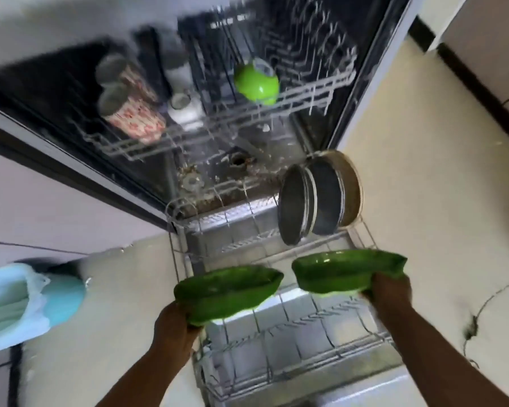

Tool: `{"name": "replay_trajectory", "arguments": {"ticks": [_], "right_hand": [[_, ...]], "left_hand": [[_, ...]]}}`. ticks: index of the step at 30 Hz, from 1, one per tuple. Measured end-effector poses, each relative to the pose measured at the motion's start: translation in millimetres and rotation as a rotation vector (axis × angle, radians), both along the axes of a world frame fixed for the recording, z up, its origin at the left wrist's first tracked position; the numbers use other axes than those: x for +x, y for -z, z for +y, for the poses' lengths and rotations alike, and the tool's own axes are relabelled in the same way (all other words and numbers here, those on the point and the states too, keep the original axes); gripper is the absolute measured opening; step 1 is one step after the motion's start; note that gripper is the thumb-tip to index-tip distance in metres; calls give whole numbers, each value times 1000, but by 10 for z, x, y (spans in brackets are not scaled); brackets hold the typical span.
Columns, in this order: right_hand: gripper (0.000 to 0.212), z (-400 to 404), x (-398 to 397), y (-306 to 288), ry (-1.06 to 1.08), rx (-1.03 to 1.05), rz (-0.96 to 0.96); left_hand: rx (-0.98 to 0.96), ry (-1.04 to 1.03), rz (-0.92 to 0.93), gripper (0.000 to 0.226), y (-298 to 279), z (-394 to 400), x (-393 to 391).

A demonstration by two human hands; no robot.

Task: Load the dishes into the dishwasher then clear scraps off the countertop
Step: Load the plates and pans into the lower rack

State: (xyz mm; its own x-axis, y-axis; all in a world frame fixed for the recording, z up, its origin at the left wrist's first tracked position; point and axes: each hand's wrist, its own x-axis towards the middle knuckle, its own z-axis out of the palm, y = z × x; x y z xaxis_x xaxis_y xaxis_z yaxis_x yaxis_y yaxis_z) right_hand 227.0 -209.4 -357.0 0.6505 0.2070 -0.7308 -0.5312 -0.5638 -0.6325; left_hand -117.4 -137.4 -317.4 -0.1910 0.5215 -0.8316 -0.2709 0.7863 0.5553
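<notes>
Two green glass plates hang over the pulled-out lower rack (291,342) of the open dishwasher. My left hand (175,324) grips the left green plate (228,292) at its near edge. My right hand (390,289) grips the right green plate (348,270) at its right edge. Both plates lie roughly level above the wire tines. At the far right of the lower rack stand round metal plates (312,198) on edge. The upper rack (276,104) holds a green bowl (256,82), two patterned cups (133,113) and a white cup (184,108).
The dishwasher tub floor (218,177) shows brown dirt around the drain. A light blue cloth (21,301) lies on the floor at the left. Pale floor tiles (423,201) extend to the right, with a dark cord (473,324) lying there. Cabinet fronts (41,207) flank the machine on the left.
</notes>
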Motion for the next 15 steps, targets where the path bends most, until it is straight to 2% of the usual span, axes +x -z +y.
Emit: {"name": "replay_trajectory", "arguments": {"ticks": [5,8,9,12,15], "right_hand": [[15,238,251,331,-146,-25,-72],[10,403,232,551,-215,-44,-92],[19,456,210,607,-229,-67,-95],[33,584,183,845,-309,-103,-111],[45,644,178,1017,-333,-204,-102]], "left_hand": [[-78,-108,56,17,625,-59,113],[-120,-26,77,24,795,-81,154],[-152,13,100,27,855,-99,172],[-230,-93,94,37,758,-46,356],[-222,92,283,38,1064,-28,200]]}}
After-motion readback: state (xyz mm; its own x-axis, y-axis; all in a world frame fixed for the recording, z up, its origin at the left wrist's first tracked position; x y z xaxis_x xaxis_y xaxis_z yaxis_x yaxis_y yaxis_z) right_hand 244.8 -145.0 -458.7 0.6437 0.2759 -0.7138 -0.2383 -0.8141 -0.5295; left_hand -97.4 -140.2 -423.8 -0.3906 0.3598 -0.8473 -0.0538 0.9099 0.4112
